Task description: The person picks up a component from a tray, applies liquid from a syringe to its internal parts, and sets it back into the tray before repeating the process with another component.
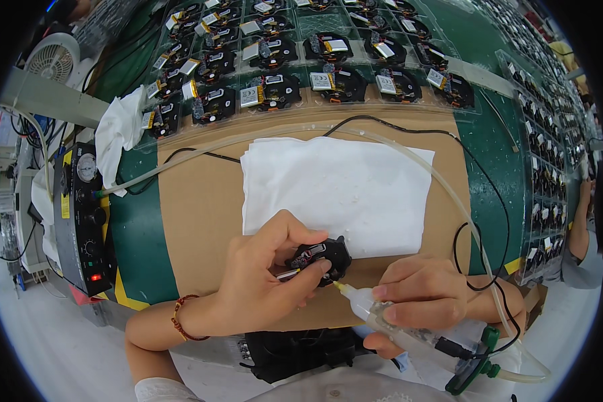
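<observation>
My left hand (pixel 275 281) pinches a small black round electronic assembly (pixel 333 258) between thumb and fingers, tilted above the near edge of a white cloth (pixel 335 187). Wires and a small metallic part show on its face; my fingers cover part of it. My right hand (pixel 422 295) is wrapped round a glue-dispensing syringe (pixel 363 303) with a translucent barrel and a yellowish tip. That tip points at the assembly's lower edge, and I cannot tell whether it touches. A green cap (pixel 474 365) at the syringe's back end joins a clear hose.
Clear trays of similar black assemblies with silver battery packs (pixel 271 90) line the far side. A black dispenser box (pixel 80 214) with a gauge stands left. The clear hose (pixel 248 137) and a black cable (pixel 489 177) arc over the brown cardboard (pixel 201 221). Another person's arm (pixel 581 218) shows far right.
</observation>
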`<action>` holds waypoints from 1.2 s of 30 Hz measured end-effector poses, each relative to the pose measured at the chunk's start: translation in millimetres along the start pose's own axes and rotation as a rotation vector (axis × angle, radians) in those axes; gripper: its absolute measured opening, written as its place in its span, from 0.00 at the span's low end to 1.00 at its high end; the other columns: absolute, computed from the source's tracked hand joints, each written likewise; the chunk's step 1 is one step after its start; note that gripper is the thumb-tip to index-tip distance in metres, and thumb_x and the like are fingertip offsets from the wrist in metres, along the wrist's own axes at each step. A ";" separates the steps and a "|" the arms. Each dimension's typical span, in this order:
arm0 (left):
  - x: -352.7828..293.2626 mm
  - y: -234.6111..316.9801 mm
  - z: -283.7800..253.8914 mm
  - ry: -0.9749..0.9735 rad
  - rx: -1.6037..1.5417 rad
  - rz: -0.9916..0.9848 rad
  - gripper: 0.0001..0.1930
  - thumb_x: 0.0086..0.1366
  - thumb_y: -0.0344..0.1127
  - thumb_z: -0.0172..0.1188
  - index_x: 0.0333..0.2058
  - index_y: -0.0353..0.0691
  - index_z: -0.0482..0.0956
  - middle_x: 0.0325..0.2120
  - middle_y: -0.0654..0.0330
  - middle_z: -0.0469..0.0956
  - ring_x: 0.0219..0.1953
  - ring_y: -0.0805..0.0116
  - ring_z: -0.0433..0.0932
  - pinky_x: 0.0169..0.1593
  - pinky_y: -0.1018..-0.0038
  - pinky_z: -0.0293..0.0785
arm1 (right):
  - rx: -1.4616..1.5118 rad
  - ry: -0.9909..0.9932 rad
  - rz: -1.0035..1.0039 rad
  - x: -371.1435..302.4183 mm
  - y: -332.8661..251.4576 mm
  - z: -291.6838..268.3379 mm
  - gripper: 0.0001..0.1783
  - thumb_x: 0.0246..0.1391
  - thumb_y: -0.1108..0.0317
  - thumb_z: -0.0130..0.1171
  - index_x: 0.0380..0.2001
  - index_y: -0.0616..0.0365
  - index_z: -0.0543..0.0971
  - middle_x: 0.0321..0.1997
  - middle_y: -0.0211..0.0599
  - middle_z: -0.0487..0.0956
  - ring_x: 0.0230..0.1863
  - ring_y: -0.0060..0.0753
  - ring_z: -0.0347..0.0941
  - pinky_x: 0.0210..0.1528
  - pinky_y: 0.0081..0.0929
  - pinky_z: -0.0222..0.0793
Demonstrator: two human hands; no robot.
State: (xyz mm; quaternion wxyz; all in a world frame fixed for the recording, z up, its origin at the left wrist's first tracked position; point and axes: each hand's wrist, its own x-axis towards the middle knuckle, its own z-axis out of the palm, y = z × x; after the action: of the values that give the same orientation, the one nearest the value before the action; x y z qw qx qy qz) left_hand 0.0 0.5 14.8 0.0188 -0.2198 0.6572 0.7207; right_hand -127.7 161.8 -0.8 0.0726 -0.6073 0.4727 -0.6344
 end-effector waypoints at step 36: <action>0.2 -0.1 -0.1 -0.002 -0.009 0.023 0.11 0.56 0.21 0.57 0.37 0.32 0.68 0.23 0.60 0.76 0.19 0.83 0.73 0.20 0.85 0.69 | -0.007 -0.012 0.005 -0.6 -1.5 -4.4 0.20 0.33 0.70 0.69 0.32 0.62 0.72 0.25 0.41 0.73 0.16 0.33 0.69 0.17 0.21 0.69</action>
State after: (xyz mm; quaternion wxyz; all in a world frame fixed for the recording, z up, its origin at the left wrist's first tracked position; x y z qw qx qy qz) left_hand -0.1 0.4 14.6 0.0099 -0.2117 0.6564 0.7240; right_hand -130.5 165.3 0.7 0.0749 -0.6102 0.4763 -0.6287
